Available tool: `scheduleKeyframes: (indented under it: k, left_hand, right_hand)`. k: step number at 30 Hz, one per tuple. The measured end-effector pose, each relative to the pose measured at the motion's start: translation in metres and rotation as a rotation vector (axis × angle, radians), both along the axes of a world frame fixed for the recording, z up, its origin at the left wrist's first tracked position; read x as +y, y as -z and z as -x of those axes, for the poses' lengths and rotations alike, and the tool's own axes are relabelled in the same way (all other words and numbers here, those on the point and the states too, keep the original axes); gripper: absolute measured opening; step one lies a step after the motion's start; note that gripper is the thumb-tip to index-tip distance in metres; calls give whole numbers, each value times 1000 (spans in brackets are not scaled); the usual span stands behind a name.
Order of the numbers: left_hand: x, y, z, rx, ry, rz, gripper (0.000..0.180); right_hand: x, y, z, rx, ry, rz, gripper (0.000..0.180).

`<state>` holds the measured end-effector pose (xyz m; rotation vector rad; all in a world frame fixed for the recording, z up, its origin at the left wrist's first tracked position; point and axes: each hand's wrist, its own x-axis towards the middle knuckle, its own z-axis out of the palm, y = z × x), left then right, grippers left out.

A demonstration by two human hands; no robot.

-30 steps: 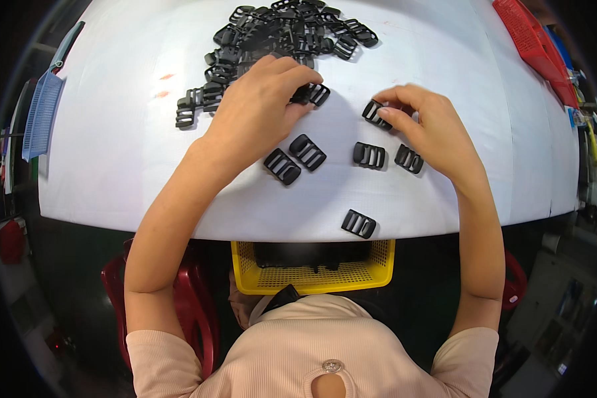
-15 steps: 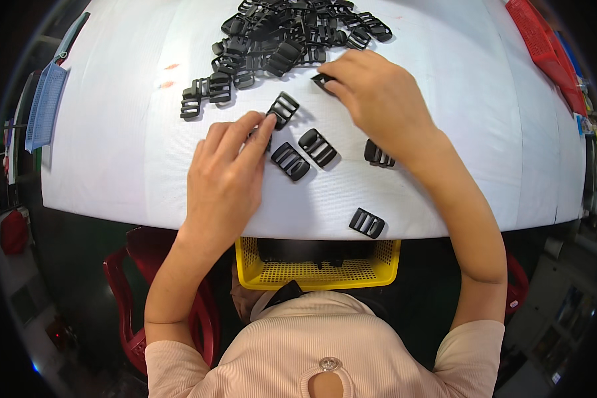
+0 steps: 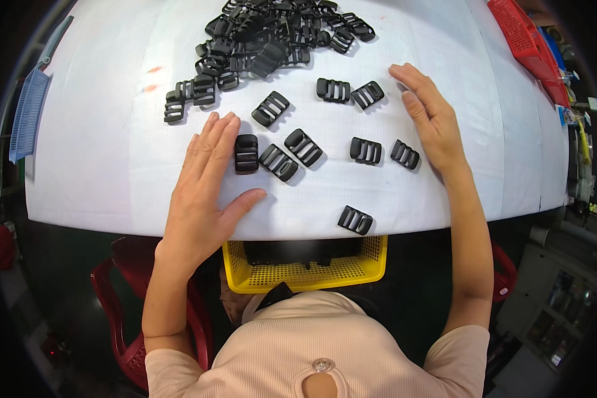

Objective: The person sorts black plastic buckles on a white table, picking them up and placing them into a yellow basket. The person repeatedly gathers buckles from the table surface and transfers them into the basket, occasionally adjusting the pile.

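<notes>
Loosely spread, nine black buckles lie on the white table, nearer than a heap of similar pieces. The left hand, flat-fingered and empty, is beside the leftmost; the right hand, relaxed and empty, is near the rightmost.
</notes>
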<state>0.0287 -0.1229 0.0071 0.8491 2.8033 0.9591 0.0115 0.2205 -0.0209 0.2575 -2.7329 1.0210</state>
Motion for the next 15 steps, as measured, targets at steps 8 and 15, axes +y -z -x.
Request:
scheduleKeyframes:
  k: [8, 15]
  left_hand:
    - [20, 10, 6, 26, 72, -18, 104]
    - [28, 9, -9, 15, 300, 46, 116]
  right_hand:
    - [-49, -2, 4, 5, -217, -16, 45]
    - [-78, -15, -33, -34, -464, -120, 53]
